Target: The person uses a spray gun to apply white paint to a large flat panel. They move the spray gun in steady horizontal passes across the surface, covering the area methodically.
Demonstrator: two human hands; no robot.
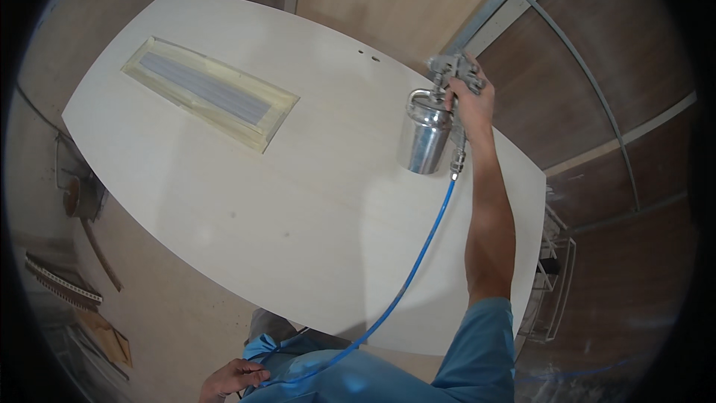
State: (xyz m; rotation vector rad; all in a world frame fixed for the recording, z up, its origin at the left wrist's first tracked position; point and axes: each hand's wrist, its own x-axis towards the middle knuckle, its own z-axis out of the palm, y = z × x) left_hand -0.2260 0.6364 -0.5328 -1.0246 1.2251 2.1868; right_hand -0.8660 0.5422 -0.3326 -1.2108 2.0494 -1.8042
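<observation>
Head view, the only one, clock read with twelve at the top edge: one bright silver metal spray gun (pixel 454 69), with a polished cylindrical metal cup (pixel 429 142) slung below it, lay at about one o'clock from the picture's middle, over the far right part of a large flat off-white panel (pixel 321 201). Right hand (pixel 476 98): fingers wrapped around the gun's grip; exact trigger finger placement could not be told. From those fingers the cup hung toward half past seven, its long axis running twelve to six with a slight lean to seven; whether its base touched the panel could not be told. The gun's front end faced roughly nine o'clock. Panel: long axis ten to four. Relation judged decisive: gun to panel face, the right hand being much the nearer. One long rectangular inset (pixel 205 88), grey with a pale yellow border, lay at nine o'clock from the right hand, long axis ten to four. One flexible blue hose (pixel 403 291) ran from the grip toward seven o'clock, to the left hand (pixel 233 379), whose fingers appeared curled and pinching it, in front of the blue shirt (pixel 373 377), well apart from the gun.
</observation>
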